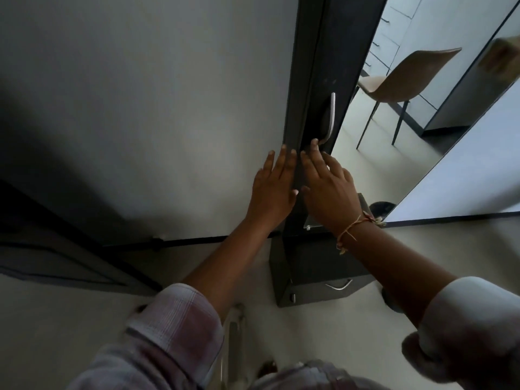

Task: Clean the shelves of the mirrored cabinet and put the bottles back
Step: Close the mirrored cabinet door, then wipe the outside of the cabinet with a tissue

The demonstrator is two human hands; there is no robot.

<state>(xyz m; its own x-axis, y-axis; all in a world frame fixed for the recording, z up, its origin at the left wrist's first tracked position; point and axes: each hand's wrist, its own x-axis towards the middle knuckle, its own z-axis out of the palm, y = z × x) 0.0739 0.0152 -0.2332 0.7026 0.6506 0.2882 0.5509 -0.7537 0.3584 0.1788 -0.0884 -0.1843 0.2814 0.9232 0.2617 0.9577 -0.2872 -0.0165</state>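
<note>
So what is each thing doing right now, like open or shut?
Left hand: open, flat, fingers spread, empty, resting against the wall beside the dark door edge.
Right hand: open, empty, fingertips reaching the bottom end of the handle.
Handle: upright metal bar, not gripped.
Dark cabinet door: looks shut; no shelves or bottles show.
Lower drawer: shut.
Chair: seen in the mirror, upright, nobody on it.

The scene is dim and greyish, with the brightest light in the tall mirror panel point(439, 114) at the right, where a pale floor and a tan chair point(408, 77) reflect daylight. The plain grey wall point(140, 94) falls into deep shadow toward the left edge. Wide-angle distortion bends straight lines near the borders. The pale checked sleeves point(174, 333) at the bottom are soft and blurred.
</note>
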